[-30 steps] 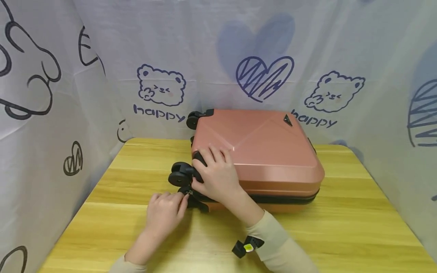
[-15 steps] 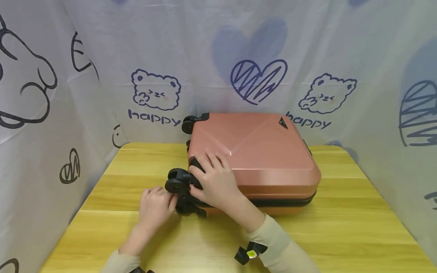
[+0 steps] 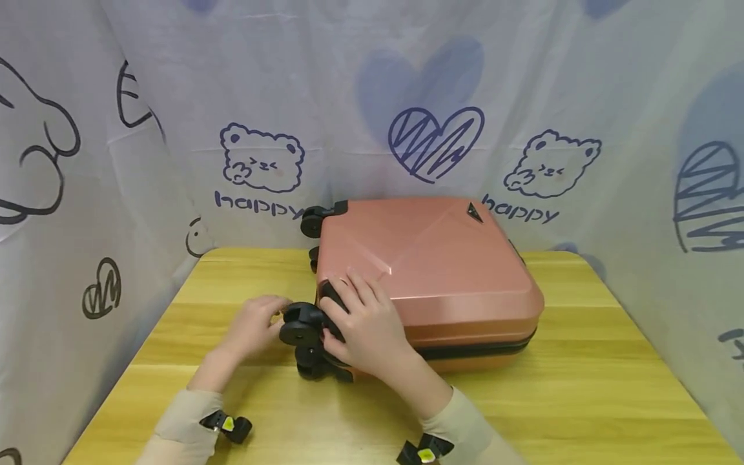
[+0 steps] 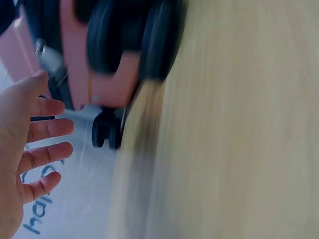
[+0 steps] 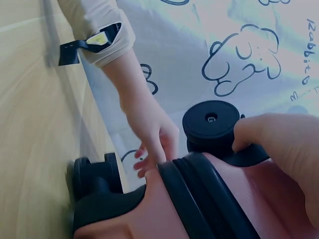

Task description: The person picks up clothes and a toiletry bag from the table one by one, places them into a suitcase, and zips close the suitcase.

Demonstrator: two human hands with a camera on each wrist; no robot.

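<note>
A pink hard-shell suitcase (image 3: 442, 252) lies flat on the table, its wheeled end toward the left. My right hand (image 3: 372, 326) grips the near left corner, fingers over the top and thumb beside a black wheel (image 3: 299, 323). At the wheeled end, my left hand (image 3: 252, 326) is partly behind that wheel. In the left wrist view its fingers are spread, and the thumb is close to a silver zipper pull (image 4: 50, 59); I cannot tell if they touch. The black zipper band (image 5: 199, 194) runs along the suitcase's side in the right wrist view.
The wooden table (image 3: 581, 361) extends around the suitcase. A white curtain (image 3: 349, 97) with drawn bears and hearts hangs close behind it and along both sides. More wheels, such as the far one (image 3: 314, 221), jut out at the left end. Each wrist wears a black strap (image 3: 223, 423).
My left hand has left the near corner, travelling away along the wheeled end, its fingers now spread. The right hand stays on the corner. The head view has shifted slightly.
</note>
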